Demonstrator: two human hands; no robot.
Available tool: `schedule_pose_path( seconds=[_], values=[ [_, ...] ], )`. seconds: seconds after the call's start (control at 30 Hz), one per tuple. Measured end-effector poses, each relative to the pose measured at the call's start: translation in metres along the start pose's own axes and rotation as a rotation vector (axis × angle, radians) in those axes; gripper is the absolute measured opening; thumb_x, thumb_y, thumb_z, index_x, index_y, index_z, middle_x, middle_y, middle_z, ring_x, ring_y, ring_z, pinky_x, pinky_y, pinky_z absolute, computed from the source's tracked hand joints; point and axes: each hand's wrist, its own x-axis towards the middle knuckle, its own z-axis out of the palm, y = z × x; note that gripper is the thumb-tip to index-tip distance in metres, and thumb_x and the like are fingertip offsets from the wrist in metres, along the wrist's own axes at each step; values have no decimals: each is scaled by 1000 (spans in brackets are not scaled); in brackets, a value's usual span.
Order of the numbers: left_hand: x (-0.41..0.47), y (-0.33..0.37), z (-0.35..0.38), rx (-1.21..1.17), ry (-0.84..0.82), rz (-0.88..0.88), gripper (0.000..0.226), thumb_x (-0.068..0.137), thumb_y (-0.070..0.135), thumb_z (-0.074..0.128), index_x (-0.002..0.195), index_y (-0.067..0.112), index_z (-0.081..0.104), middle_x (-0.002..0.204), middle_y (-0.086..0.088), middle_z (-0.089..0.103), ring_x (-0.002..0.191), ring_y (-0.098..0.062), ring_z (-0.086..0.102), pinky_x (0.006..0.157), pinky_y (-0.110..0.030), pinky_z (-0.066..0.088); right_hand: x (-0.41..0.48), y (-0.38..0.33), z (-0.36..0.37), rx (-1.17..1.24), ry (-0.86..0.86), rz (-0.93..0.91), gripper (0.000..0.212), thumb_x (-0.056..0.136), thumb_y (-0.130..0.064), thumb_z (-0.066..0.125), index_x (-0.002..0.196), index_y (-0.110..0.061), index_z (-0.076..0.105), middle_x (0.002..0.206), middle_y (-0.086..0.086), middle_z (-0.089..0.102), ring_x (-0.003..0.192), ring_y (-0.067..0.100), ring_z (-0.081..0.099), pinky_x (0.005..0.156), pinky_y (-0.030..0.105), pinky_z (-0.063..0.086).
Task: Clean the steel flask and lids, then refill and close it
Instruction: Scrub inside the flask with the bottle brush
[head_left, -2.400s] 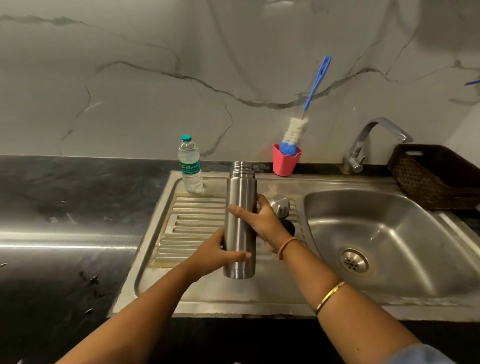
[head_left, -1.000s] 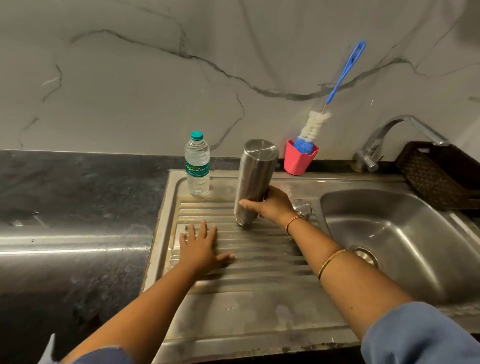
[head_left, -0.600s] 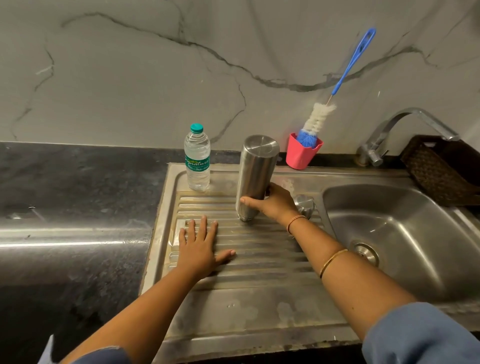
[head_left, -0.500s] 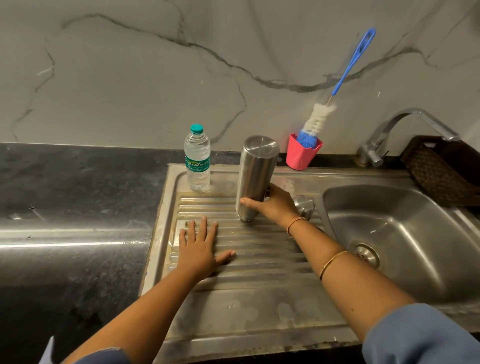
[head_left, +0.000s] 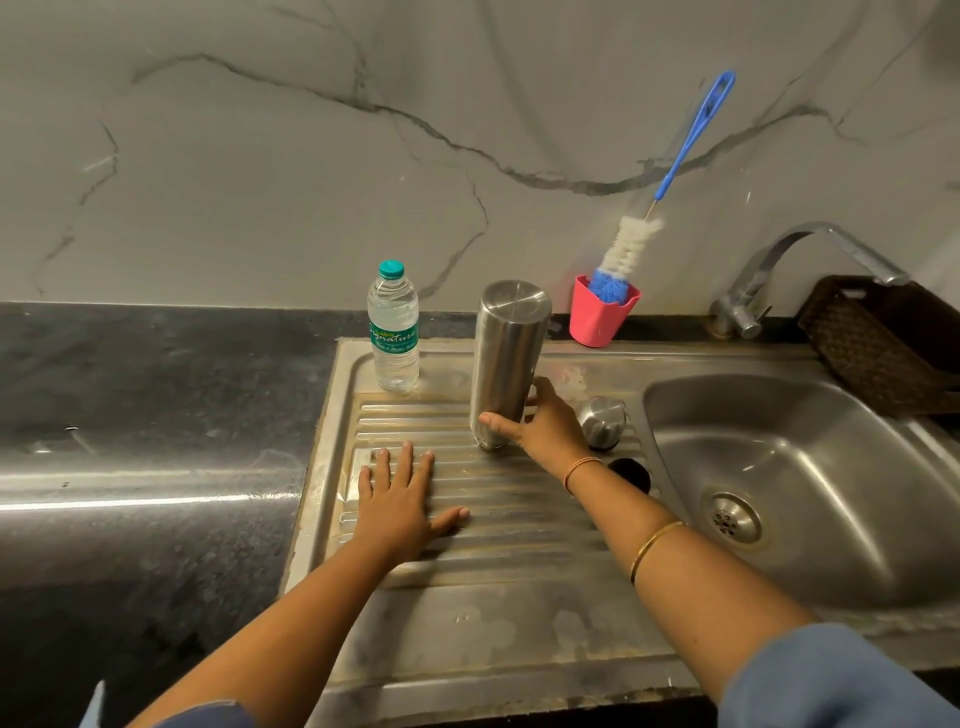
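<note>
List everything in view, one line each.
drainboard: one, steel, centre
basin: one, steel, right of drainboard
steel flask: one, silver, on drainboard, flat end up
steel lid: one, silver, drainboard's right edge
black lid: one, black, beside steel lid
water bottle: one, clear, green cap, drainboard's back
cup: one, pink, behind drainboard
bottle brush: one, blue and white, in cup
tap: one, silver, behind basin
basket: one, brown, right of basin
left hand: one, flat on drainboard
right hand: one, holds steel flask
</note>
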Motion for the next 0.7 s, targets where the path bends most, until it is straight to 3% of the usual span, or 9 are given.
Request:
schedule_pose_path(
  seconds=[0.1,0.2,0.4,0.7],
  values=[
    [3,2,-4,-96,85,-20,89,81,77,33,151,23,17,160,-5,7,146,-33,1,116,-50,3,-2,6,3,30,7,28,89,67,-52,76,137,-19,30,132,7,49,115,24,51,97,41,45],
    [11,2,-14,-281,242,-53,68,89,52,54,145,20,32,150,-4,34,140,-25,25,115,-44,18,-6,11,6,76,9,46,104,64,-51,78,145,-21,19,136,6,44,120,23,48,102,42,42],
    [21,3,-36,-420,367,-68,53,89,35,61,136,17,46,136,-4,51,129,-21,42,107,-36,34,-12,20,6,117,-20,68,107,68,-41,80,148,-22,12,138,5,40,124,21,45,105,40,40],
    [4,40,-18,-489,384,-172,54,88,31,62,136,15,44,136,-5,49,127,-21,43,105,-34,36,-24,21,-14,164,5,21,92,77,-22,74,149,-22,16,138,5,41,125,20,45,102,38,44]
  ],
)
